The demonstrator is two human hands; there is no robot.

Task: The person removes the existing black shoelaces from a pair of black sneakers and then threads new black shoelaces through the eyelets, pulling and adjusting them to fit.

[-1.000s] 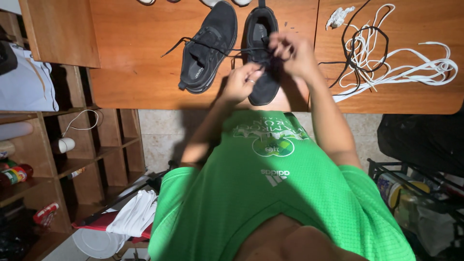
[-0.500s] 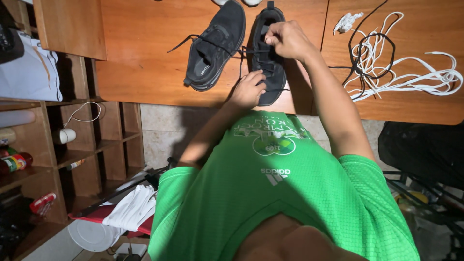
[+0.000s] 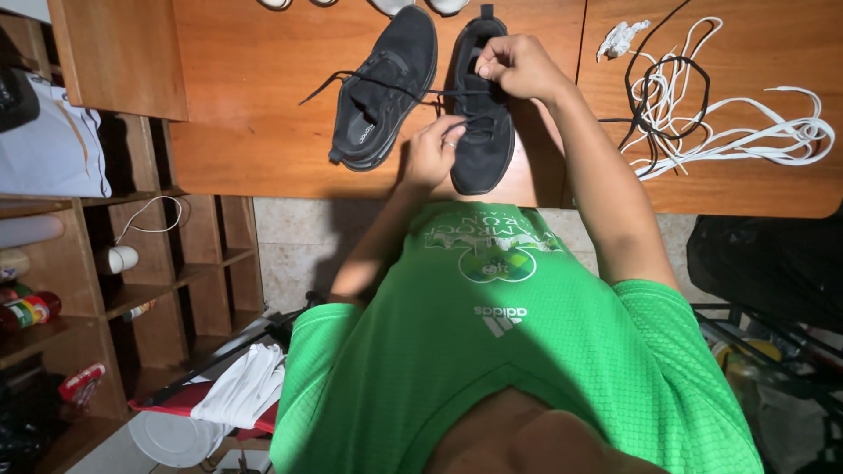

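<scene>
Directly under both hands, in the head view, a black shoe (image 3: 483, 114) lies on the wooden table (image 3: 263, 88), its long axis running away from the person. The right hand (image 3: 518, 66) is pinched shut on the black lace (image 3: 457, 91) near the far end of the shoe. The left hand (image 3: 432, 151), at the near end, pinches the lace over the eyelets. A second black shoe (image 3: 382, 88) lies just left of the left hand; loose white laces (image 3: 746, 136) lie well right of the right hand.
</scene>
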